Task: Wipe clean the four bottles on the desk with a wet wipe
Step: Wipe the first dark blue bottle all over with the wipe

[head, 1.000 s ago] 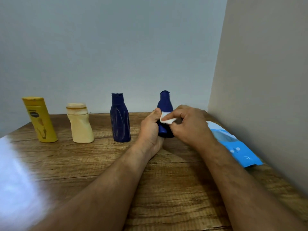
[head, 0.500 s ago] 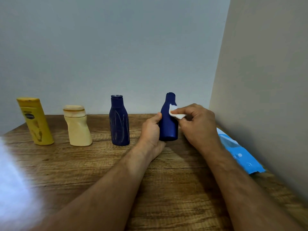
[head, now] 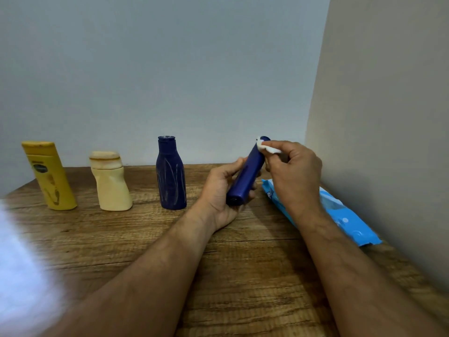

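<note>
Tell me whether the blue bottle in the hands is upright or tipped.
Tipped: the held blue bottle leans, base toward the camera, off the desk, cap against the wet wipe.

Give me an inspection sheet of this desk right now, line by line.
Surface: wooden desk, a bright blur at its left edge.
Job's things: yellow bottle, cream bottle and dark blue bottle stand in a row; the fourth, a blue bottle, is tilted off the desk; white wipe at its cap.
Clutter: blue wipes pack lies at the right.
Grippers: left hand holds the blue bottle; right hand pinches the wipe.
Cables: nothing seen.
Surroundings: plain walls behind and right.
</note>
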